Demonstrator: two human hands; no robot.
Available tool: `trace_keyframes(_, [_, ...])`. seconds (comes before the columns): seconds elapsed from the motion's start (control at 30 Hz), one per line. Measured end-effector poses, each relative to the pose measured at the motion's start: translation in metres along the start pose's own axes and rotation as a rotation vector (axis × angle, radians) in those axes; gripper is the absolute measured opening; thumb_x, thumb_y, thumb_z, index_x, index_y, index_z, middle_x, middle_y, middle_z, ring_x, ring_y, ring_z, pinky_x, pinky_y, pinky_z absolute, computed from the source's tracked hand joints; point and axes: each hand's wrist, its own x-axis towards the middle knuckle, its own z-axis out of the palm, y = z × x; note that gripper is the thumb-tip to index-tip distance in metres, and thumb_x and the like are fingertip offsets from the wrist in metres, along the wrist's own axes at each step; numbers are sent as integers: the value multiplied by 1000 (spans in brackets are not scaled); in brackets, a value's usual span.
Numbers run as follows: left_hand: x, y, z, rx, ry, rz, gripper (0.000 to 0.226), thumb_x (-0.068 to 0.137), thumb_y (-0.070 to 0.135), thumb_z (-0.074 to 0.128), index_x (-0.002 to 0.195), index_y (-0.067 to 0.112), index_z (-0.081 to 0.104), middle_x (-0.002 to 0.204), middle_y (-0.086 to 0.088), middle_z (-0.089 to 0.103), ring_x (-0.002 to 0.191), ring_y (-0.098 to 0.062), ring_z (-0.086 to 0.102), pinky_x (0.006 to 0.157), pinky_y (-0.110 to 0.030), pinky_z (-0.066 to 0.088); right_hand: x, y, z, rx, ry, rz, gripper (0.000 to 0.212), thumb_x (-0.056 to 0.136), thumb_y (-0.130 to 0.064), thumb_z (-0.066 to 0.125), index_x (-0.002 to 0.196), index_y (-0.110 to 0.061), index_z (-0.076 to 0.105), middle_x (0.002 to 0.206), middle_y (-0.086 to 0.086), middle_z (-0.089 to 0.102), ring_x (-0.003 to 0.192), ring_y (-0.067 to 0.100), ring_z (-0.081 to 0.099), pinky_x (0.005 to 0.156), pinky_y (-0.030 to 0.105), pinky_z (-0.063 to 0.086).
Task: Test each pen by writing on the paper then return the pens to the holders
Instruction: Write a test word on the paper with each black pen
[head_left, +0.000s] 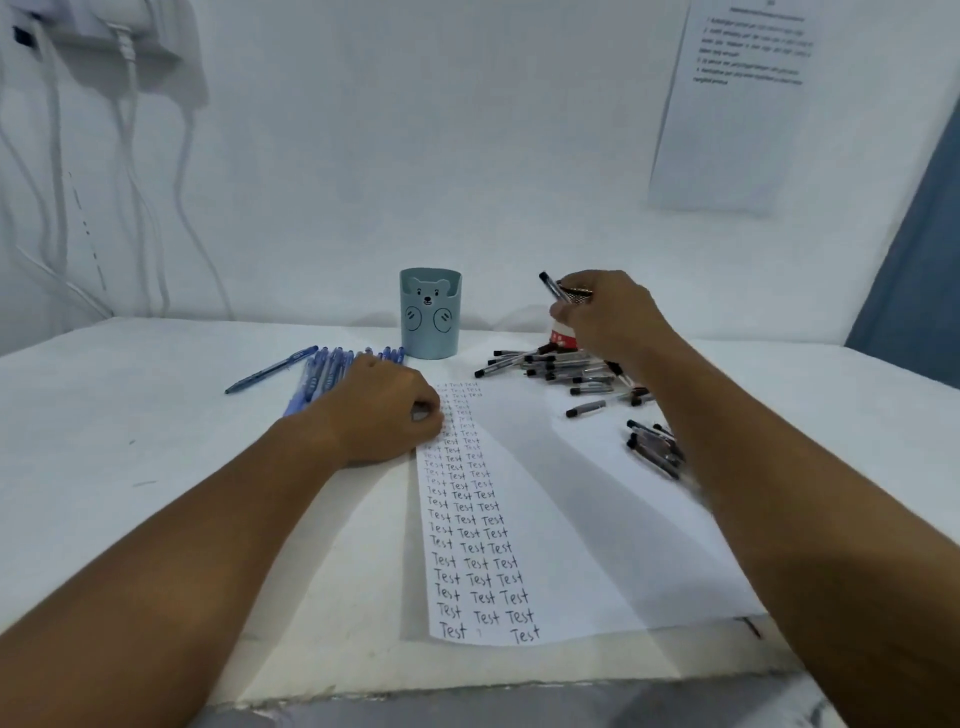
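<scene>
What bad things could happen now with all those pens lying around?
The right hand holds a black pen at the red holder, which is mostly hidden behind it; a clumsy drop might miss or tip the holder. The right forearm hangs over the loose black pens and could sweep some away. If the left hand lifts, the paper may slide.

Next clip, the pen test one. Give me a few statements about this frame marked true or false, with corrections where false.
1. The right hand holds a black pen up by the red holder. True.
2. The blue holder lies tipped over. False: it stands upright at the back of the table.
3. The left hand rests at the left edge of the paper. True.
4. The blue pens lie to the right of the paper. False: they lie on its left; the black pens are on the right.
5. The paper is blank. False: it carries columns of "Test".
</scene>
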Motion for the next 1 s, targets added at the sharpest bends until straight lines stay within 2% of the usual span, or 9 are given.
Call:
trace_keyframes(0.03, [0, -1, -1, -6, -5, -11, 53, 78, 54, 32, 91, 24, 74, 90, 9, 73, 86, -10, 64, 95, -34, 39, -2, 1, -8, -65, -34, 18, 34, 95, -25, 63, 129, -20, 62, 115, 1, 60, 95, 19, 56, 73, 22, 44])
trace_keyframes(0.13, [2, -1, 0, 18, -12, -16, 61, 76, 59, 26, 89, 23, 73, 90, 9, 73, 86, -10, 64, 95, -36, 42, -10, 5, -32, -301, -133, 54, 28, 91, -18, 68, 120, -19, 67, 111, 3, 60, 87, 20, 55, 63, 23, 40])
trace_keyframes(0.23, [1, -1, 1, 27, -10, -23, 55, 78, 56, 30, 88, 22, 73, 90, 8, 73, 86, -10, 64, 96, -37, 42, -20, 15, -46, -472, -253, 103, 20, 89, -14, 71, 109, -10, 70, 81, 3, 63, 61, 19, 54, 51, 22, 38])
trace_keyframes(0.3, [1, -1, 1, 34, -19, -27, 53, 79, 55, 33, 89, 23, 73, 91, 9, 73, 87, -9, 63, 97, -37, 42, -25, 19, -51, -501, -330, 164, 24, 89, -10, 71, 112, -7, 68, 63, 3, 58, 47, 17, 50, 48, 23, 43])
trace_keyframes(0.5, [0, 1, -1, 91, -44, -16, 44, 86, 52, 37, 91, 25, 72, 92, 11, 72, 88, -8, 62, 97, -36, 40, -37, 24, -53, -624, -483, 178, 56, 92, -9, 68, 140, -29, 49, 74, -2, 58, 57, 18, 56, 68, 33, 53])
trace_keyframes(0.67, [-1, 3, -1, 82, -38, -14, 48, 84, 52, 33, 91, 25, 72, 92, 10, 72, 87, -8, 62, 96, -34, 38, -41, 23, -52, -732, -544, 157, 51, 94, -13, 66, 141, -26, 50, 69, -7, 50, 51, 14, 52, 60, 27, 49])
trace_keyframes(0.77, [-1, 1, 0, 74, -30, -13, 63, 76, 59, 20, 88, 24, 71, 88, 10, 72, 84, -8, 62, 93, -32, 38, -40, 23, -52, -762, -558, 162, 44, 93, -17, 68, 135, -23, 56, 76, -6, 52, 53, 14, 55, 61, 28, 50])
trace_keyframes(0.93, [0, -1, 3, 43, -11, -1, 70, 70, 62, 15, 86, 23, 72, 87, 9, 72, 84, -8, 63, 92, -32, 38, -35, 22, -47, -882, -599, 204, 36, 96, -33, 63, 127, -15, 63, 111, 4, 68, 80, 22, 66, 78, 33, 54])
trace_keyframes(1.0, [0, -2, 3, 49, -4, 5, 69, 70, 61, 15, 86, 24, 71, 87, 10, 71, 84, -8, 62, 90, -32, 38, -34, 21, -45, -910, -554, 162, 36, 97, -31, 62, 129, -15, 61, 111, 2, 65, 85, 24, 63, 77, 33, 51])
